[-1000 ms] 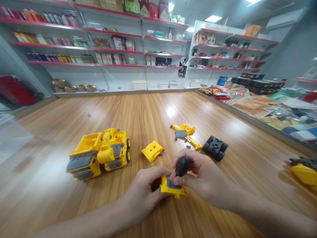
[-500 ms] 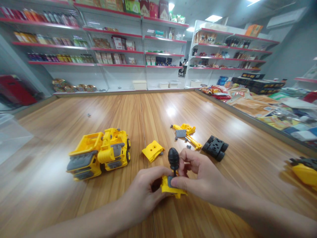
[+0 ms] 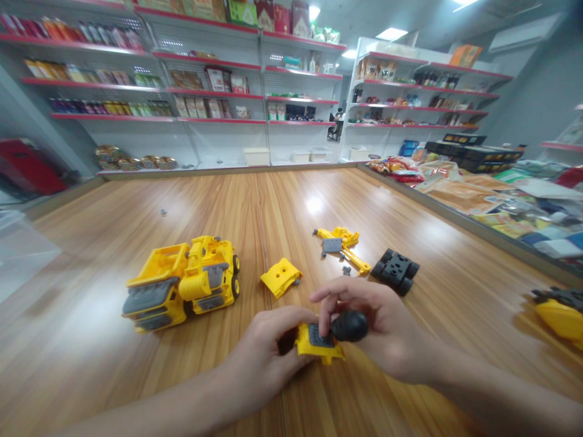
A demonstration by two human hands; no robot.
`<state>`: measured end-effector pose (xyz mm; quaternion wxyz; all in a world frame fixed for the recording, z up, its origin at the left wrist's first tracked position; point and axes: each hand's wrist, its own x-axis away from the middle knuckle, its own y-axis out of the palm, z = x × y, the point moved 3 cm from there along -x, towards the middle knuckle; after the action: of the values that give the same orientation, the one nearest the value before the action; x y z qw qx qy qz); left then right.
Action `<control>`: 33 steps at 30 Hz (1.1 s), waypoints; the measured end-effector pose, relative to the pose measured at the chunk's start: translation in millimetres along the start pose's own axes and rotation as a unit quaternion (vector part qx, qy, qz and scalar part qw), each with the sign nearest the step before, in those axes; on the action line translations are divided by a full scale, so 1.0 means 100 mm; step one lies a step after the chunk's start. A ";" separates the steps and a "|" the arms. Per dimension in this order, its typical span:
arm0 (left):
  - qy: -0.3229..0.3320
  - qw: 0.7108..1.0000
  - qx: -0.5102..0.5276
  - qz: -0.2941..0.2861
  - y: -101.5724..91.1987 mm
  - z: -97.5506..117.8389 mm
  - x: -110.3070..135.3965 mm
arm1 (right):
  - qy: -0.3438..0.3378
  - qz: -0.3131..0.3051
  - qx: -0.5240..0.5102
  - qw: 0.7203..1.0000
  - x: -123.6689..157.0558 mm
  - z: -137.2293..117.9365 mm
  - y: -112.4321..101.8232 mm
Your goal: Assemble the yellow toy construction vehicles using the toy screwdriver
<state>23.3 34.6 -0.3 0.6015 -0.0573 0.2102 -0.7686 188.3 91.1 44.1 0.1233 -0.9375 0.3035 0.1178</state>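
The left hand [image 3: 268,340] has its thumb and fingers closed on the left end of a yellow toy-vehicle body piece [image 3: 306,349], keeping it at the near middle of the wooden tabletop [image 3: 218,394]. The right hand [image 3: 387,325] is partly closed, the black-handled screwdriver [image 3: 350,326] tucked against its fingers; one finger reaches down to the body piece's grey panel [image 3: 314,334], and the thumb's grip cannot be made out. The screwdriver's handle lies tipped over, its long axis roughly level across the view, blunt end to the right; its shaft is hidden. The body piece lies just left of the right fingers, while the left hand is nearer, already touching it. Just beyond sits a yellow plate with two holes [image 3: 279,279]; to its left, a toy dump truck [image 3: 157,294] stands against another yellow toy vehicle [image 3: 212,273], and to its right lie a black wheeled chassis [image 3: 395,271] and yellow boom parts [image 3: 339,237]. No brand or lettering can be read on the toys; farther off, packaging on the red-edged shelves [image 3: 300,121] is too small and blurred to read.
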 end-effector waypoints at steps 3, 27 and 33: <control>0.009 1.000 0.020 -0.001 0.00 0.02 0.00 | -0.011 -0.014 0.019 1.000 -0.01 -0.02 0.00; -0.004 1.000 -0.018 -0.004 0.00 0.04 0.00 | 0.114 0.041 -0.015 0.993 -0.04 0.02 0.02; -0.009 1.000 0.011 0.006 -0.01 0.03 0.01 | 0.089 0.048 -0.004 0.995 -0.03 -0.01 0.00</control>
<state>23.2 32.8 2.1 0.6085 -0.0567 0.1967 -0.7667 186.0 91.8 46.1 0.0865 -0.9292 0.3570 0.0408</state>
